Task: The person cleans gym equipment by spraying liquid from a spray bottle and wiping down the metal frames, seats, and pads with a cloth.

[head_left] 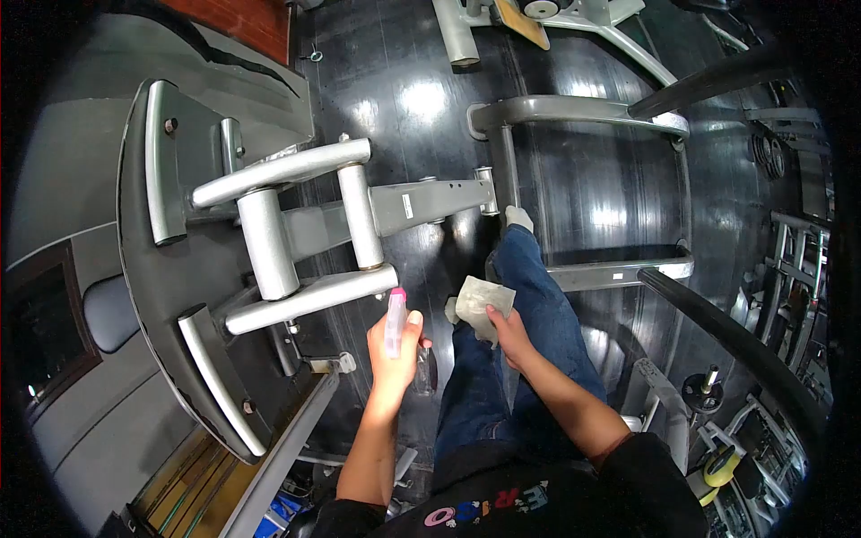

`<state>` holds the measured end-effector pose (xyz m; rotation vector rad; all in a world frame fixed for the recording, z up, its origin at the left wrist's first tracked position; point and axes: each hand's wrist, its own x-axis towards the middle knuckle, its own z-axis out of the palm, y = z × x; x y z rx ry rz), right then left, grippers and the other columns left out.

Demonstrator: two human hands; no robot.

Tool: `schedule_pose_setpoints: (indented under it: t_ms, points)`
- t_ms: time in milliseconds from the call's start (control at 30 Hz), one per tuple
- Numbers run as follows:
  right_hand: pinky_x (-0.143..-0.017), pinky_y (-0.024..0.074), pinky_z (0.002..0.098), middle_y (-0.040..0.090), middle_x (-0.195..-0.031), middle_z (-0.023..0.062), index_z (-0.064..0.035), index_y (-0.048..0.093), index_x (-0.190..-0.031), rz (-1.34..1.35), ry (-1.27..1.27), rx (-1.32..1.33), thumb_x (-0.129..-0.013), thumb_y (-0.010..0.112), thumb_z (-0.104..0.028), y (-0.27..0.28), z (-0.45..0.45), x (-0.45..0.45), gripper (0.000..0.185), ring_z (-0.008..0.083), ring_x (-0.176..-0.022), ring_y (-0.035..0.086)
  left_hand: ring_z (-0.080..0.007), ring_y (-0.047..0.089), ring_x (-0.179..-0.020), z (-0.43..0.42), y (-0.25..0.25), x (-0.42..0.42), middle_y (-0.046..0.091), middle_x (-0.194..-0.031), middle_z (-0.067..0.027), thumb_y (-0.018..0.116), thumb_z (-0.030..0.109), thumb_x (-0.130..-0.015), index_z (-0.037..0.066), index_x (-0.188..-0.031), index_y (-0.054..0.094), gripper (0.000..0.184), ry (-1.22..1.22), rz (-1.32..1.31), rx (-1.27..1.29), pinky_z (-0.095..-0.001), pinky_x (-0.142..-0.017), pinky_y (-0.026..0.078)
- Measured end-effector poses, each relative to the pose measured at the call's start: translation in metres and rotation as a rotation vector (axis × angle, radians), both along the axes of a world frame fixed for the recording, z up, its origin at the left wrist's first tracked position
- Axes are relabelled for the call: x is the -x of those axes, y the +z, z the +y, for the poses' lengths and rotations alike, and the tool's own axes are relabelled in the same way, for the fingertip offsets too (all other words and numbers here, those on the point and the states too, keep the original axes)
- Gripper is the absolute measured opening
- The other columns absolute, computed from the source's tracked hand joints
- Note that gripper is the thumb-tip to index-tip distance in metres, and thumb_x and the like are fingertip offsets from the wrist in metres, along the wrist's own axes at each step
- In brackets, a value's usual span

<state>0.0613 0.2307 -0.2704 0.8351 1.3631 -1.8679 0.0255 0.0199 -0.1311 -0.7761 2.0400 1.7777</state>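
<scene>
hands apart: the left hand [387, 366] grips a bottle [394, 334] by the frame's [309, 301] near bar; the right hand [511, 334] pinches a cloth [482, 300], farther right. a slack pinch could drop the cloth; a misaimed nozzle [398, 294], its direction hard to tell, could wet the floor [601, 215].

The silver frame [309, 302] blocks the left hand's [393, 368] way forward and left; two crossbars [362, 215] break up the gap between its long tubes. A grey beam [426, 205] juts right from it, towards the legs [547, 309]. Beyond it, floor [408, 99] lies open. Beneath it, shadow makes clearance hard to judge.
</scene>
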Motion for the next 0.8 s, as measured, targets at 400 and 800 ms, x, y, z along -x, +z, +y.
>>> schedule_pose_setpoints:
  t_ms: [400, 800]
  points:
    - [-0.09, 0.0468, 0.0323, 0.062, -0.118, 0.0088, -0.0009, 0.053, -0.129, 0.134, -0.041, -0.041, -0.1, 0.052, -0.032, -0.005, -0.013, 0.038, 0.043, 0.018, -0.104, 0.06, -0.0215, 0.066, -0.072, -0.019, 0.018, 0.012, 0.063, -0.081, -0.0142, 0.059, 0.046, -0.092, -0.004, -0.089, 0.058, 0.05, -0.008, 0.498, 0.022, -0.0337, -0.068, 0.055]
    - [-0.115, 0.0252, 0.0444, 0.04, -0.149, 0.0168, -0.0057, 0.042, -0.143, 0.619, 0.077, -0.473, -0.092, 0.052, -0.008, -0.019, -0.137, 0.173, 0.052, 0.0376, -0.137, 0.035, -0.0279, 0.066, -0.108, -0.056, 0.036, 0.05, 0.07, -0.073, -0.0051, 0.026, 0.075, -0.09, 0.005, -0.073, 0.059, 0.079, -0.257, 0.523, 0.561, -0.061, -0.113, -0.009]
